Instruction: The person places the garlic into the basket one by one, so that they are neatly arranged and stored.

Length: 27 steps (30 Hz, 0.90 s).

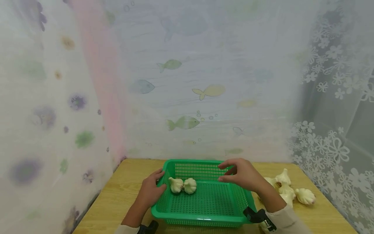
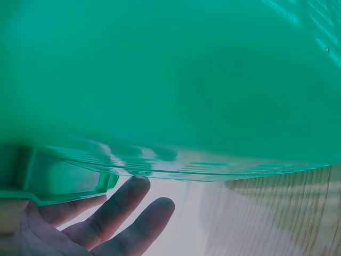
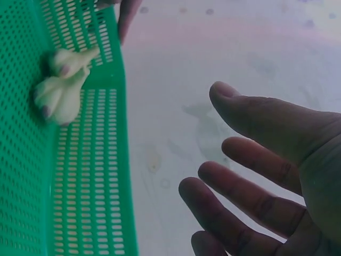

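A green plastic basket [image 1: 201, 218] with slotted walls stands on the wooden table, two garlic bulbs [image 1: 190, 186] side by side in its left part. At its left rim is my left hand [image 1: 152, 188], thumb by the edge and fingers along the outside. The left wrist view shows those fingers [image 2: 114, 218] fairly straight under the rim. Over the basket's right side hovers my right hand [image 1: 242, 174], holding nothing, thumb and fingers spread apart. In the right wrist view the same garlic bulbs [image 3: 61, 98] lie in the basket, well away from the right hand [image 3: 266, 176].
More garlic bulbs [image 1: 305, 196] lie in a group on the table right of the basket, partly hidden behind my right forearm. Patterned curtains [image 1: 204, 81] with fish and flowers hang close around the wooden table [image 1: 117, 195].
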Tool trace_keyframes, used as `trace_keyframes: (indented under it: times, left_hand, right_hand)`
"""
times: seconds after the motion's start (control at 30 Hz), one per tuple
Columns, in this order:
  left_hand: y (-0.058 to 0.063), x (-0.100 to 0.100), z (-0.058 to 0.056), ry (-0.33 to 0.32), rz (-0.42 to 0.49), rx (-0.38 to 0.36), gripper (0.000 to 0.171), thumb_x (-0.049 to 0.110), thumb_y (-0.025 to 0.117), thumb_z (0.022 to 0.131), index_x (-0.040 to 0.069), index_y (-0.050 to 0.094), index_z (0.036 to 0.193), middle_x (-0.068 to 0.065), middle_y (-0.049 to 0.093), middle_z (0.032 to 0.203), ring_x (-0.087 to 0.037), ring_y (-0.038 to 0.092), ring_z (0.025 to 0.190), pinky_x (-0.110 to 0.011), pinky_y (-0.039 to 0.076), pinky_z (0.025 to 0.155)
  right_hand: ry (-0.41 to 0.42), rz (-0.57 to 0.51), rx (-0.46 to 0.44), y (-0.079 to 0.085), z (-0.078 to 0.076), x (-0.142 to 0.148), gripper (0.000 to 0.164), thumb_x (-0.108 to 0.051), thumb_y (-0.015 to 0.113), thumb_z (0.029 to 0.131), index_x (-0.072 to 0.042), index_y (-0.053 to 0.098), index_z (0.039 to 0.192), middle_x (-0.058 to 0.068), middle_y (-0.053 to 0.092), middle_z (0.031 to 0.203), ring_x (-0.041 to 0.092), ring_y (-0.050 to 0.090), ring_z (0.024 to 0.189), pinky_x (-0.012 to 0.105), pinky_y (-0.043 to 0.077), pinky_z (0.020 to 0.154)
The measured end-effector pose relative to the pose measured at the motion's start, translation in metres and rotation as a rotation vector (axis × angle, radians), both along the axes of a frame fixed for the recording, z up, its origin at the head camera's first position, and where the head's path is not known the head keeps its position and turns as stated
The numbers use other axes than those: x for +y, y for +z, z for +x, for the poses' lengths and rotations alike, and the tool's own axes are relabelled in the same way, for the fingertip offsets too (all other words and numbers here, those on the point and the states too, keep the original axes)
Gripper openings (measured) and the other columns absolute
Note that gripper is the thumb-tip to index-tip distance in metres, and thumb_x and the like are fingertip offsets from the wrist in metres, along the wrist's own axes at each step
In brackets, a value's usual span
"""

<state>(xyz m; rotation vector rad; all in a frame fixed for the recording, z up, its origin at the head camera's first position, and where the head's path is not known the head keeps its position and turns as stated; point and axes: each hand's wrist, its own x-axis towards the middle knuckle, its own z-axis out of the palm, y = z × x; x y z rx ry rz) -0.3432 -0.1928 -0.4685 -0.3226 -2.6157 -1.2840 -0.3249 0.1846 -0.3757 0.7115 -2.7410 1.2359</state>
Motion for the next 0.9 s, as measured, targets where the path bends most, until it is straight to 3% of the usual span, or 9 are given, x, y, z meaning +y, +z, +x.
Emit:
trace_keyframes:
  times: [0.17,0.43,0.6,0.77,0.9]
  left_hand:
    - [-0.003,0.001,0.000,-0.009,0.012,-0.006,0.055,0.008,0.065,0.097,0.000,0.053,0.150,-0.014,0.042,0.163,-0.044,0.051,0.140,-0.040,0.056,0.084]
    - [-0.001,0.004,-0.001,-0.008,-0.009,0.011,0.055,0.008,0.065,0.097,0.000,0.054,0.149,-0.013,0.043,0.162,-0.041,0.048,0.143,-0.040,0.054,0.085]
    - [0.000,0.006,0.001,-0.006,0.004,-0.001,0.054,0.008,0.065,0.097,-0.001,0.053,0.149,-0.013,0.043,0.162,-0.043,0.048,0.142,-0.046,0.055,0.090]
    - [0.000,0.007,0.002,-0.002,0.008,-0.001,0.055,0.008,0.065,0.097,-0.001,0.053,0.149,-0.014,0.043,0.162,-0.043,0.048,0.142,-0.045,0.055,0.089]
    - [0.000,0.007,0.001,-0.003,0.018,-0.004,0.055,0.008,0.064,0.097,-0.001,0.053,0.150,-0.014,0.042,0.163,-0.043,0.050,0.140,-0.040,0.054,0.085]
  right_hand:
    - [-0.039,0.009,0.024,-0.002,0.017,0.025,0.046,-0.042,0.083,0.085,-0.021,0.073,0.125,0.008,0.071,0.129,0.014,0.074,0.096,0.029,0.058,0.074]
    - [-0.137,-0.025,0.031,-0.008,0.049,0.065,0.049,-0.042,0.083,0.086,-0.023,0.071,0.129,0.007,0.071,0.130,0.019,0.073,0.106,0.029,0.058,0.076]
    - [-0.141,-0.053,0.051,-0.019,0.063,0.091,0.044,-0.032,0.081,0.089,-0.021,0.070,0.131,0.006,0.071,0.131,0.005,0.070,0.106,0.028,0.058,0.081]
    - [-0.148,-0.057,0.046,-0.031,0.072,0.116,0.041,-0.020,0.076,0.094,-0.015,0.069,0.134,-0.004,0.073,0.127,-0.004,0.066,0.107,0.026,0.057,0.084]
    - [-0.186,-0.062,-0.012,-0.042,0.079,0.135,0.043,-0.022,0.075,0.096,-0.013,0.067,0.137,-0.020,0.067,0.129,-0.008,0.062,0.110,0.026,0.057,0.086]
